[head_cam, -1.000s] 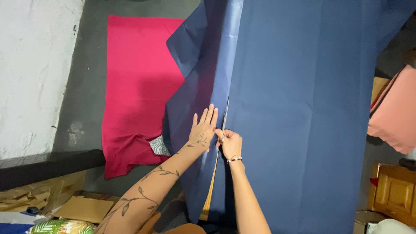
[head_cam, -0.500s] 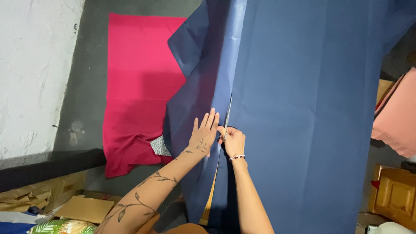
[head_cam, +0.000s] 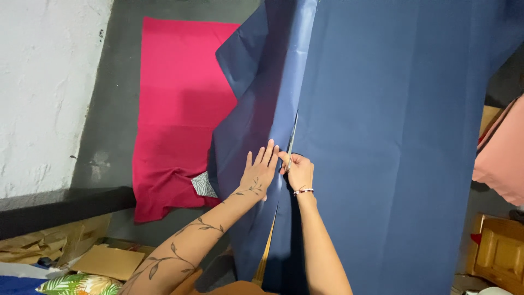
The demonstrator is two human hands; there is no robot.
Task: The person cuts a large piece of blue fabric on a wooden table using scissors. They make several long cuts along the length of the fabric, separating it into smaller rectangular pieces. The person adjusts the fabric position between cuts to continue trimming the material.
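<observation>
Your right hand is gripping slim metal scissors, blades pointing to twelve o'clock along the cut in the large navy-blue fabric sheet. Your left hand is lying flat and unclenched at nine o'clock of them, so be keeping that cloth taut. Crimson fabric is lying farther toward nine.

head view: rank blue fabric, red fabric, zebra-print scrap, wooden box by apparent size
1. blue fabric, fills most of the frame, though raised nearer the camera.
2. red fabric, partly covered by the blue.
3. wooden box, cut off by the frame edge.
4. zebra-print scrap, only a corner showing, so true size unsure.
</observation>
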